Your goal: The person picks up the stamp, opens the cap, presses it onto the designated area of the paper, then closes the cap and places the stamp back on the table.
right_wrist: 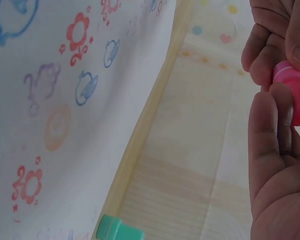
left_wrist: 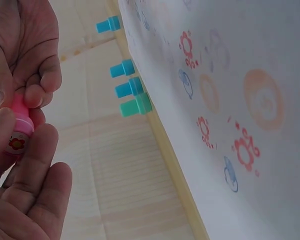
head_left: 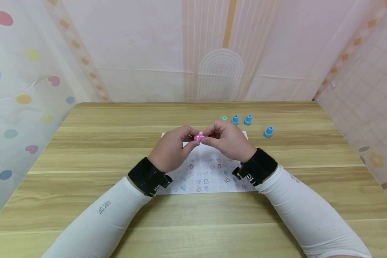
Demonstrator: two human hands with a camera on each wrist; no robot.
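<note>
Nearest the viewer, two forearms in white sleeves [head_left: 113,211] with black wrist straps [head_left: 147,176] reach forward over the wooden bench [head_left: 84,161]. Under the wrists lies a white sheet of paper [head_left: 209,175] printed with small red flowers, blue shapes and faint orange and purple marks; the wrist views show these prints close up.

Just above the far part of the sheet, the left hand [head_left: 172,148] and the right hand [head_left: 227,139] meet around a small pink stamp [head_left: 198,137]. Both hands have their fingers curled and pinching it, the left from the left end, the right from the right end. In the left wrist view the pink stamp [left_wrist: 18,127] shows a red flower design on its face, held between fingertips [left_wrist: 40,95]. In the right wrist view the stamp [right_wrist: 292,92] sits between the thumb and fingers.

Farther back on the bench, beyond the sheet's far edge, stand a green stamp [head_left: 224,118], then two blue stamps [head_left: 235,119] close together, and a third blue stamp [head_left: 268,131] off to the right, apart from the others.
</note>
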